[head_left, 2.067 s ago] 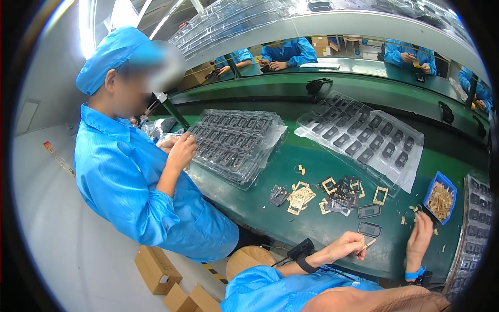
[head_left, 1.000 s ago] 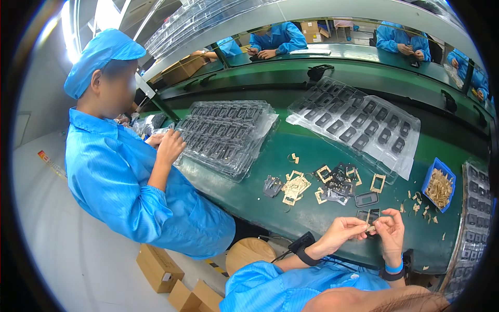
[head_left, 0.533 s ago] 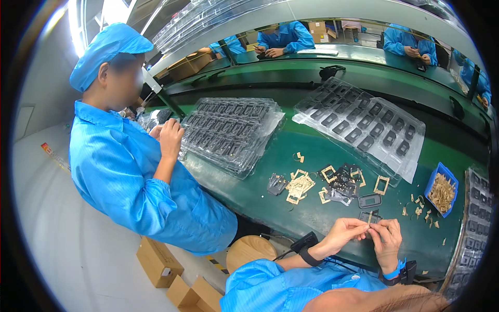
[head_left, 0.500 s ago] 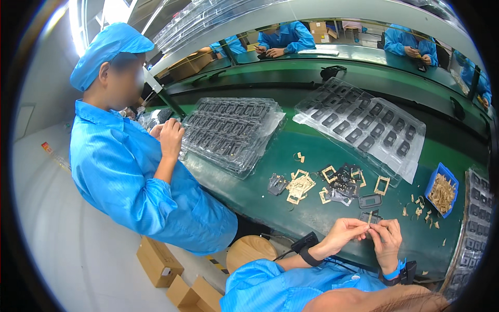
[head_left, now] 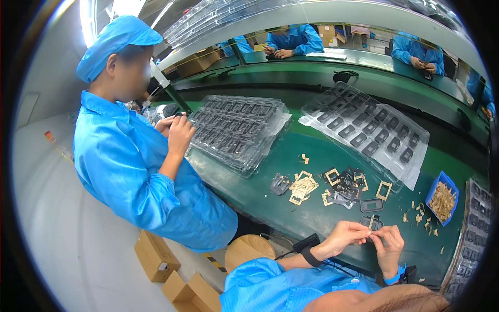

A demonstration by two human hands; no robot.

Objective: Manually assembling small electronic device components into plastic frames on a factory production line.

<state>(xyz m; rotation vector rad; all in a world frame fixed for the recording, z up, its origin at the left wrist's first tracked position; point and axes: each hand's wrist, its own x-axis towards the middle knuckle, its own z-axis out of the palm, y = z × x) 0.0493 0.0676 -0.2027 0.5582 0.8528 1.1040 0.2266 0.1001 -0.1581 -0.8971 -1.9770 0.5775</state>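
Note:
My left hand [head_left: 346,235] and my right hand [head_left: 388,246] meet fingertip to fingertip at the near side of the green table. Both are closed in a pinch on a thin tan strip [head_left: 371,222], whose lower end is hidden by the fingers. Just beyond the fingertips, and partly covered by them, is a dark grey rectangular part [head_left: 378,224]; whether the fingers touch it I cannot tell. A second dark grey part, a frame [head_left: 371,200] with a rectangular opening, lies a little farther off. Beside it sits a loose tan frame [head_left: 383,190].
Tan frames [head_left: 303,188] and black parts [head_left: 349,183] lie in piles beyond my hands. To the right stands a blue bin [head_left: 430,193] of tan scraps. Clear trays of black parts [head_left: 371,126] lie at the back. A co-worker [head_left: 140,171] in blue stands at left, hands raised.
The whole view has shifted slightly. My hands keep their pinch in nearly the same place. The co-worker's hands at left now hold a small dark thing.

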